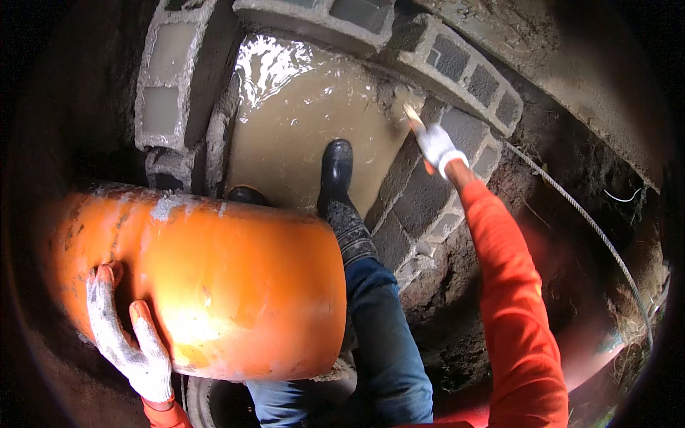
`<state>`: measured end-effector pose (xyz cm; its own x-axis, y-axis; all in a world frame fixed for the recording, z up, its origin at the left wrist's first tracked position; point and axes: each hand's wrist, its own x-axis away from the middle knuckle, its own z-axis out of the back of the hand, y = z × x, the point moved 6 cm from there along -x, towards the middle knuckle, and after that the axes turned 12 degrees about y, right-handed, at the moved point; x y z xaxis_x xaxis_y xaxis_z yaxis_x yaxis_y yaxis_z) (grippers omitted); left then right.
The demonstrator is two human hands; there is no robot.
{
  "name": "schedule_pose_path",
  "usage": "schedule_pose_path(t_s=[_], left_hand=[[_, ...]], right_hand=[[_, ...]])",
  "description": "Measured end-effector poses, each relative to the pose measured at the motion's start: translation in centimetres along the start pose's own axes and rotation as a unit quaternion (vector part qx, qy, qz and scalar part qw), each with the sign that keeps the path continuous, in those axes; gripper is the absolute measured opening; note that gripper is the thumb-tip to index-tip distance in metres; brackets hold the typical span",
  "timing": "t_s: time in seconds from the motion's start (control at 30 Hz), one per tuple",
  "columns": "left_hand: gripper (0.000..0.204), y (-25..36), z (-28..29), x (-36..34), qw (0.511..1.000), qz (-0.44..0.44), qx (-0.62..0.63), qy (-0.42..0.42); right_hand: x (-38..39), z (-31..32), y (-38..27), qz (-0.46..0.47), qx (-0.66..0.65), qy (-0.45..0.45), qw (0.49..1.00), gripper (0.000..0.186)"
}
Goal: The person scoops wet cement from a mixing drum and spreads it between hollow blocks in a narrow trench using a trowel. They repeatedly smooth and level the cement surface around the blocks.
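A thick orange pipe (pixel 214 285) lies across the lower left, smeared with grey mortar. My left hand (pixel 125 335), in a white knit glove with orange fingertips, rests spread on its near side. My right hand (pixel 437 146), gloved the same way, reaches out to the grey block wall (pixel 421 192) and grips a thin pale wooden tool handle (pixel 414 116), whose tip touches the blocks. My black rubber boot (pixel 335 175) stands in muddy brown water (pixel 307 114) at the bottom of the pit.
Hollow concrete blocks (pixel 171 78) ring the water on the left and far side. Dark earth (pixel 571 235) rises on the right, with a thin cable (pixel 592 228) running down it. A second boot toe (pixel 246 194) shows behind the pipe.
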<state>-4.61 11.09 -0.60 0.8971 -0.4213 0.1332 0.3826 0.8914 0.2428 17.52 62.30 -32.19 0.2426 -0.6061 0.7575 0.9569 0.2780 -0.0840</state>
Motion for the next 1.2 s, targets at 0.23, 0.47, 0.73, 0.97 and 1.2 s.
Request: schedule_pose_path(t_s=[0.23,0.47,0.73,0.97,1.2], left_hand=[[0.050,0.0,-0.6,-0.2,0.999,-0.022,-0.046,0.004],[0.051,-0.3,-0.5,-0.2,0.998,-0.020,-0.056,-0.004],[0.051,0.1,-0.2,0.0,0.999,-0.029,-0.038,-0.023],[0.051,0.1,-0.6,-0.3,0.996,-0.055,-0.059,-0.031],[0.052,-0.2,-0.4,0.0,0.997,-0.025,-0.064,-0.040]], right_hand=[[-0.6,5.9,5.3,-0.059,0.012,0.031,0.998,0.078],[-4.8,-1.9,-0.9,-0.034,0.101,-0.028,0.994,0.074],[1.7,-1.2,0.0,-0.030,-0.026,0.034,0.999,0.075],[0.6,6.7,6.8,-0.079,0.006,0.041,0.996,0.074],[-2.9,3.5,5.7,-0.098,0.035,0.000,0.995,0.076]])
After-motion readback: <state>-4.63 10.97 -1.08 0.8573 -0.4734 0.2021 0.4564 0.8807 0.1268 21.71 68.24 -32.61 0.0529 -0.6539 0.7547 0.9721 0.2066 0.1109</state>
